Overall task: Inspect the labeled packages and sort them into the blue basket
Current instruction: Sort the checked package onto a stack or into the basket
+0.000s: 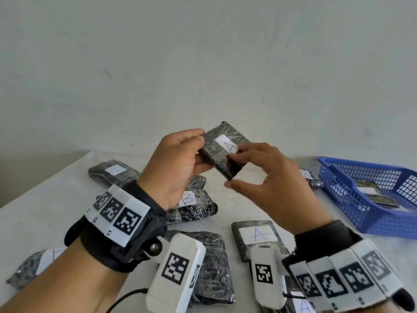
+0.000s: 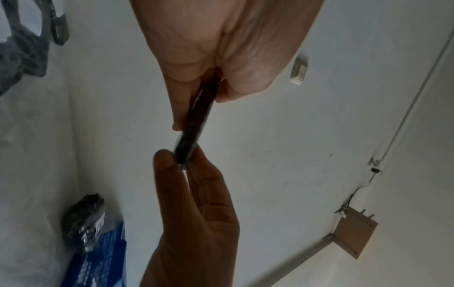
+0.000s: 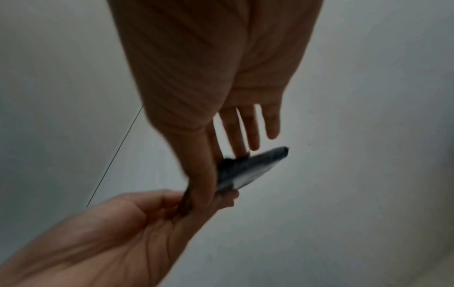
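Head view, frame centre: black wrapped package (image 1: 224, 149), white label marked "A", held in the air above the tabletop (image 1: 40, 224). Left hand (image 1: 173, 168) pinches its left end, thumb against fingers. Right hand (image 1: 268, 177) pinches its lower right corner between thumb and forefinger, other fingers spread. Blue basket (image 1: 352, 199) at right edge holds a wrapped package. More labeled packages (image 1: 255, 236) lie on the tabletop, lower frame.
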`<state>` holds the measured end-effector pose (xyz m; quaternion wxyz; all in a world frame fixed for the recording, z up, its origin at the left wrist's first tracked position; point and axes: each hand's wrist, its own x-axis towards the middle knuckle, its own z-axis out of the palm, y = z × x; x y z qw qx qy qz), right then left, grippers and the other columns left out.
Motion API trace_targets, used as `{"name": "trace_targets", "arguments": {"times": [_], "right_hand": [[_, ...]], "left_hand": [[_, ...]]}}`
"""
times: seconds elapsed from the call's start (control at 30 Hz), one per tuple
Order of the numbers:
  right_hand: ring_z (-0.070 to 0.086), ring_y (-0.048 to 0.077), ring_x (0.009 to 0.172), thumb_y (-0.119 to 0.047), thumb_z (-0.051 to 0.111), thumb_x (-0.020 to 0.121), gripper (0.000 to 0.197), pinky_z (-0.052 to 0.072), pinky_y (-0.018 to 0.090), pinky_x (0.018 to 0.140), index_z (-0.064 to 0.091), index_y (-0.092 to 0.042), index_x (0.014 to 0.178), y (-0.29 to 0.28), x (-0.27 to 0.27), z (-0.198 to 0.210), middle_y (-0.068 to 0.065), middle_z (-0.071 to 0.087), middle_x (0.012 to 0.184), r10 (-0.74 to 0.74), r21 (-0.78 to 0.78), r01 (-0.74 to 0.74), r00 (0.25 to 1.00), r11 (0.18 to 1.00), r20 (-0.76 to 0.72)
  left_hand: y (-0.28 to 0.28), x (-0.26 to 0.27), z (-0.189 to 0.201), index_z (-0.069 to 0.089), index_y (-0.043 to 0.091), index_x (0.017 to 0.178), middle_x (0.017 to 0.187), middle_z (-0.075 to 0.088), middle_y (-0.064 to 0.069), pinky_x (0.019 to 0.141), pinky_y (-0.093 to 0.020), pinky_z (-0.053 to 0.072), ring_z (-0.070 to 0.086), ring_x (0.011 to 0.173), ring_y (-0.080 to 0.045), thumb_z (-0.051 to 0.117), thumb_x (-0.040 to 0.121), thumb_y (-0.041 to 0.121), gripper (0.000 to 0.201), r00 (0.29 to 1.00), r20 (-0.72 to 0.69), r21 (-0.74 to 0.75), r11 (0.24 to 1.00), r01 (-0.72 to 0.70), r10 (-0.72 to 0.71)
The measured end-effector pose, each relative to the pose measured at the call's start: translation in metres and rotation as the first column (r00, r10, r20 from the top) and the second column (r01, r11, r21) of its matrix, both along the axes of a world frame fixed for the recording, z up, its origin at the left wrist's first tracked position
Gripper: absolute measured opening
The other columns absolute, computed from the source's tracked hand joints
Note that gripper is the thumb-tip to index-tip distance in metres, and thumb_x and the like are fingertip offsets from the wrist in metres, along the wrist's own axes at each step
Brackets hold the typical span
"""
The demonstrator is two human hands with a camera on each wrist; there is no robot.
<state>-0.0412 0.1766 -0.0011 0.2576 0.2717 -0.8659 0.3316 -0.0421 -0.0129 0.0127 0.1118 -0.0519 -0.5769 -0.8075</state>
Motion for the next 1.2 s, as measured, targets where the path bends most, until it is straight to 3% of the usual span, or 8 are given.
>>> {"name": "trace_targets", "arguments": {"times": [0.17, 0.23, 0.33, 0.43, 0.5, 0.8, 1.07, 1.2], "right_hand": [[0.048, -0.02, 0.121, -0.076, 0.072, 0.069, 0.086, 0.04, 0.02, 0.111, 0.052, -0.039, 0.144, 0.016, 0.002, 0.009, -0.021, 0.05, 0.138, -0.002, -0.106, 0.023, 0.98, 0.994, 0.2], [0.059, -0.014, 0.112, -0.06, 0.079, 0.073, 0.085, 0.05, 0.023, 0.103, 0.046, -0.037, 0.148, 0.019, 0.002, 0.012, -0.017, 0.059, 0.133, 0.006, -0.166, 0.043, 0.959, 0.985, 0.283], [0.074, 0.025, 0.087, -0.012, 0.075, 0.092, 0.04, 0.063, 0.031, 0.076, 0.063, -0.01, 0.13, 0.014, 0.0, 0.013, 0.006, 0.078, 0.106, 0.184, -0.546, 0.017, 0.932, 0.837, 0.311], [0.075, 0.026, 0.084, 0.003, 0.069, 0.094, 0.034, 0.063, 0.027, 0.067, 0.062, 0.005, 0.127, 0.006, -0.001, 0.017, 0.021, 0.077, 0.109, 0.311, -0.79, 0.061, 0.899, 0.61, 0.309], [0.075, 0.025, 0.083, 0.003, 0.068, 0.095, 0.034, 0.063, 0.028, 0.068, 0.061, 0.005, 0.128, 0.003, 0.0, 0.023, 0.022, 0.076, 0.107, 0.32, -0.808, 0.066, 0.897, 0.585, 0.305], [0.078, 0.03, 0.091, 0.008, 0.055, 0.099, 0.052, 0.065, 0.032, 0.074, 0.046, -0.01, 0.147, 0.041, 0.035, 0.025, 0.02, 0.077, 0.105, 0.476, -0.811, 0.03, 0.797, 0.585, 0.373], [0.075, 0.027, 0.092, 0.001, 0.068, 0.095, 0.071, 0.064, 0.039, 0.078, 0.037, -0.026, 0.153, 0.071, 0.04, 0.037, 0.022, 0.072, 0.118, 0.314, -0.623, 0.037, 0.84, 0.781, 0.443], [0.07, 0.019, 0.091, -0.028, 0.081, 0.089, 0.077, 0.059, 0.038, 0.074, 0.036, -0.029, 0.151, 0.085, 0.034, 0.05, 0.009, 0.074, 0.111, 0.099, -0.374, 0.134, 0.835, 0.918, 0.542]], "left_hand": [[-0.004, 0.001, 0.002, 0.069, 0.012, 0.125, 0.107, 0.075, -0.008, 0.067, -0.025, 0.06, 0.073, 0.093, -0.017, 0.045, 0.107, 0.004, 0.032, 0.998, -0.057, -0.19, 0.982, 0.01, -0.021], [-0.004, 0.005, 0.005, 0.072, 0.015, 0.12, 0.109, 0.075, -0.01, 0.07, -0.031, 0.059, 0.071, 0.092, -0.018, 0.043, 0.106, 0.005, 0.034, 0.996, -0.073, -0.223, 0.974, 0.041, -0.059], [-0.002, 0.009, 0.008, 0.069, 0.012, 0.122, 0.105, 0.074, -0.007, 0.072, -0.032, 0.06, 0.071, 0.092, -0.017, 0.049, 0.105, 0.006, 0.028, 0.995, -0.078, -0.192, 0.98, 0.048, -0.064], [-0.003, 0.014, 0.009, 0.06, 0.015, 0.131, 0.118, 0.072, -0.001, 0.079, -0.029, 0.06, 0.075, 0.095, -0.009, 0.065, 0.099, 0.012, 0.032, 0.985, -0.151, -0.267, 0.963, 0.034, -0.077], [-0.005, 0.016, 0.009, 0.051, 0.023, 0.14, 0.124, 0.067, 0.007, 0.086, -0.035, 0.061, 0.075, 0.097, -0.009, 0.078, 0.091, 0.024, 0.056, 0.975, -0.209, -0.482, 0.876, -0.033, -0.078], [0.003, 0.039, 0.014, 0.002, 0.036, 0.163, 0.122, 0.053, 0.024, 0.082, -0.029, 0.063, 0.074, 0.093, -0.007, 0.087, 0.07, 0.042, 0.126, 0.964, -0.211, -0.787, 0.613, -0.069, -0.163], [0.035, 0.026, 0.026, 0.029, 0.022, 0.148, 0.112, 0.054, 0.016, 0.071, -0.007, 0.05, 0.062, 0.089, -0.001, 0.092, 0.074, 0.033, 0.098, 0.962, -0.22, -0.902, 0.409, -0.137, -0.163], [0.055, 0.004, 0.029, 0.032, 0.019, 0.142, 0.116, 0.059, 0.005, 0.064, -0.009, 0.05, 0.061, 0.09, -0.004, 0.092, 0.074, 0.029, 0.091, 0.967, -0.186, -0.932, 0.343, -0.118, -0.173]]}}
